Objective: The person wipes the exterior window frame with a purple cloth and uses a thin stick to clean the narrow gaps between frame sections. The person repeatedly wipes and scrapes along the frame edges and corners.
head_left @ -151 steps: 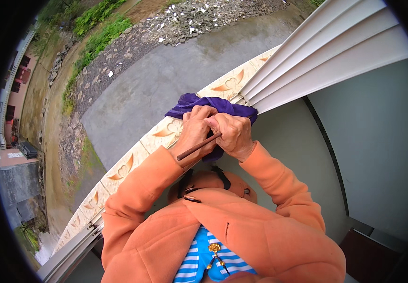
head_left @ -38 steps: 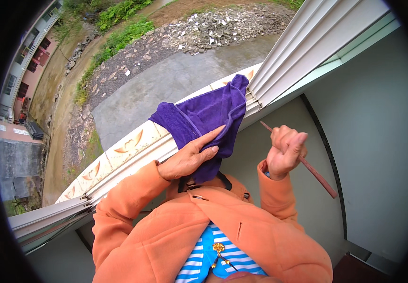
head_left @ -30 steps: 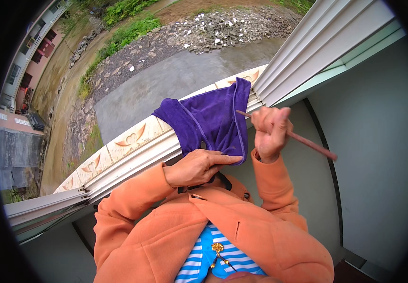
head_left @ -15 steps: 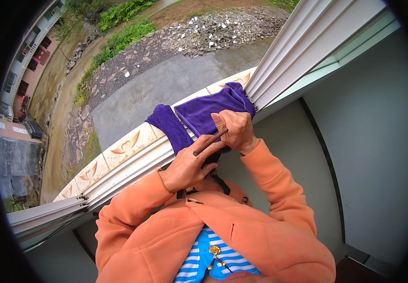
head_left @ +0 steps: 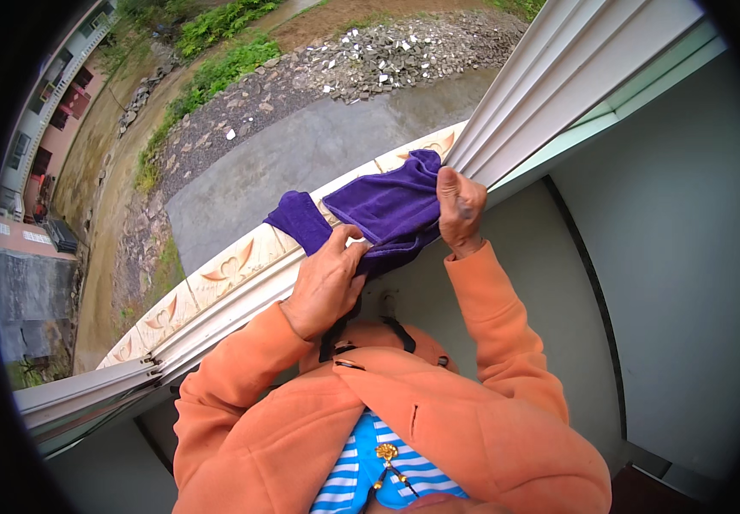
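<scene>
From left, the white window track [head_left: 216,315] and the tiled sill [head_left: 229,267] are seen running up toward the middle. The left hand [head_left: 325,281] is placed over the track with its fingers bent, thumb and forefinger set close at a fold of the purple cloth [head_left: 387,206]; whether the fold is truly pinched cannot be told. The cloth is draped across sill and track between the hands, partly bunched at its right end. For sound work, it is judged best that the fabric be held down by the left hand, with slack smoothed out so that no ridge is trapped in the groove. The right hand [head_left: 459,207] is closed, thumb up, at the right end of the cloth, around what appears to be a thin rod [head_left: 464,211] (blurred, seen nearly end-on; its far tip is hidden). Light, even pressure is advised there, with cloth kept between tip and white frame [head_left: 558,81], lest the surface be scratched. Writing is checked for in the same order: no brand, label or lettering can be read on track, tiles, cloth or frame.
</scene>
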The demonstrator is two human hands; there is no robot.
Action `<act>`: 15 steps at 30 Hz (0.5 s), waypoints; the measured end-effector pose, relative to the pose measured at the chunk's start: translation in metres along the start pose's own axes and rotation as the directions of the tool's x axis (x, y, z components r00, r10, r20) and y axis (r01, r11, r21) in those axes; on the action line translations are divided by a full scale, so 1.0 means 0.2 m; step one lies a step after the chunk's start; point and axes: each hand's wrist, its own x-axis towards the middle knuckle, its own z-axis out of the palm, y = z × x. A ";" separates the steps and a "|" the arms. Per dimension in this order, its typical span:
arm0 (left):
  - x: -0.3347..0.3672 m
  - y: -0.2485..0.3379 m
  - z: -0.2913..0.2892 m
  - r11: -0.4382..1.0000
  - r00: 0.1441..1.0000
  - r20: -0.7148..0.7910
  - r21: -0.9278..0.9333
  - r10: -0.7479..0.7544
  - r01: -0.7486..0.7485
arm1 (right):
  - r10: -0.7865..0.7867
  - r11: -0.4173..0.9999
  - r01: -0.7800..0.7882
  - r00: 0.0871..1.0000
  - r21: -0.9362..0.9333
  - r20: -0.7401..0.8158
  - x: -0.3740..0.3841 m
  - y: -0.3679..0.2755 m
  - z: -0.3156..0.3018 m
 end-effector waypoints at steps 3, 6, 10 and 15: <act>-0.02 -0.05 -0.04 0.993 0.981 -0.159 -0.004 0.113 -0.115 | 0.292 0.744 -0.299 0.950 0.597 0.110 -0.07 -0.13 0.04; -0.05 -0.09 -0.09 0.894 0.970 -0.052 -0.401 -0.239 0.199 | -0.225 0.968 0.190 0.945 0.164 0.237 -0.17 -0.26 0.16; -0.01 -0.09 -0.07 0.923 0.981 -0.142 -0.378 -0.128 0.066 | -0.169 0.979 0.175 0.983 -0.100 0.070 -0.13 -0.17 0.15; 0.04 -0.14 0.02 0.955 0.981 -0.141 -0.245 0.137 -0.169 | -0.084 0.953 0.132 0.980 -0.273 0.182 -0.07 -0.02 0.18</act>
